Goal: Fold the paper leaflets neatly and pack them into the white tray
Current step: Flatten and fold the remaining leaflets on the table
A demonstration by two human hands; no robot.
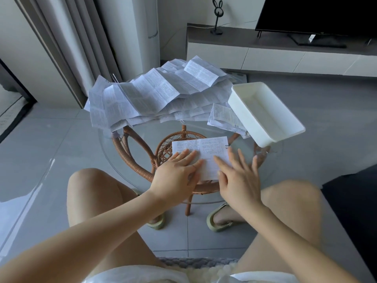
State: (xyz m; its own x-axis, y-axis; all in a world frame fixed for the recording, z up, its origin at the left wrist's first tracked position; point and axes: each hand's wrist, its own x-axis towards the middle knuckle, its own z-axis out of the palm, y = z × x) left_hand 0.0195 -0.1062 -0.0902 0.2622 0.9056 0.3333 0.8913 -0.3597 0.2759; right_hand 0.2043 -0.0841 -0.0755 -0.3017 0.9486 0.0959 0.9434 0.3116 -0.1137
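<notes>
A folded printed leaflet (204, 149) lies flat on the near part of the round glass table (114, 144). My left hand (176, 174) presses flat on the leaflet's left half, fingers spread. My right hand (237, 176) rests flat over its right edge, fingers apart. A big heap of unfolded, creased leaflets (155, 94) covers the table's far half. The white tray (263, 111) sits at the right of the table and looks empty; part of it overhangs the table's rim. A few smaller leaflets (224, 119) lie against the tray's left side.
Under the glass is a brown rattan table frame (140, 160). My bare knees and sandalled feet are below the near rim. A TV unit (285, 52) with a black screen stands behind, curtains at the left, a dark cushion (355, 211) at the right.
</notes>
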